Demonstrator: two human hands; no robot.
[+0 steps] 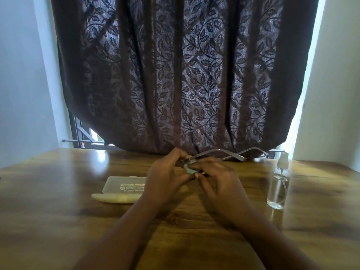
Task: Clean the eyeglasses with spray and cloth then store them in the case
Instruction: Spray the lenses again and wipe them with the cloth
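The eyeglasses are held up over the middle of the wooden table, their grey temple arms spread out toward the right. My left hand grips the frame front. My right hand pinches a small pale green cloth against a lens, which is mostly hidden by my fingers. The translucent case lies open on the table to the left of my hands, its cream-coloured half nearer to me. A clear spray bottle stands upright to the right.
A dark leaf-patterned curtain hangs behind the table's far edge, over a window with bars. White walls stand on both sides.
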